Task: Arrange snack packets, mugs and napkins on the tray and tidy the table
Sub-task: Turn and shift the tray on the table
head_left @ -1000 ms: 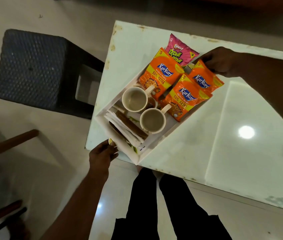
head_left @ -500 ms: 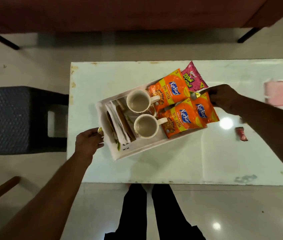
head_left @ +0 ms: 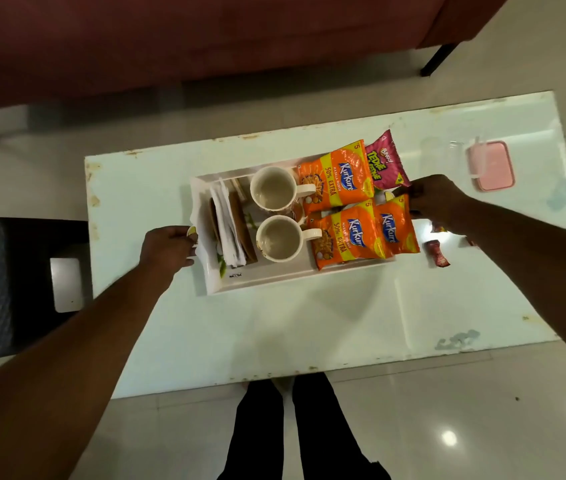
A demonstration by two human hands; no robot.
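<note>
White table [head_left: 274, 334] with pink box [head_left: 491, 166], red wrapper [head_left: 439, 252] beside tray [head_left: 274, 277]

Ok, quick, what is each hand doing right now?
Left hand: grips the left end of the tray.
Right hand: fingers curled round the tray's right end.

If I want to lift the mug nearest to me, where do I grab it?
By its handle, coming from above on the right. The near mug stands upright and its handle sticks out rightward over an orange packet, while napkins crowd its left.
</note>
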